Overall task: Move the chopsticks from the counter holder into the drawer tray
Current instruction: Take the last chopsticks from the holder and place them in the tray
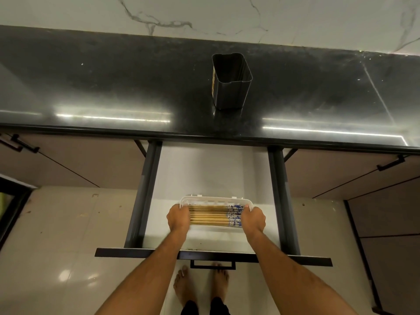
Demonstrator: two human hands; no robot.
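Note:
Several bamboo chopsticks [209, 215] with blue-and-white patterned ends lie side by side in a white tray [211, 199] inside the pulled-out drawer [204, 173]. My left hand [179, 218] covers the tray's left end, fingers curled over the chopstick tips and the rim. My right hand [253, 218] does the same at the right end, over the patterned ends. On the black counter above stands the dark holder [230, 81], and no chopsticks stick out of it.
The drawer's dark side rails [145, 192] and its front panel with handle [213, 258] jut out toward me. Closed cabinet doors flank the drawer. My bare feet stand on the tiled floor below the handle.

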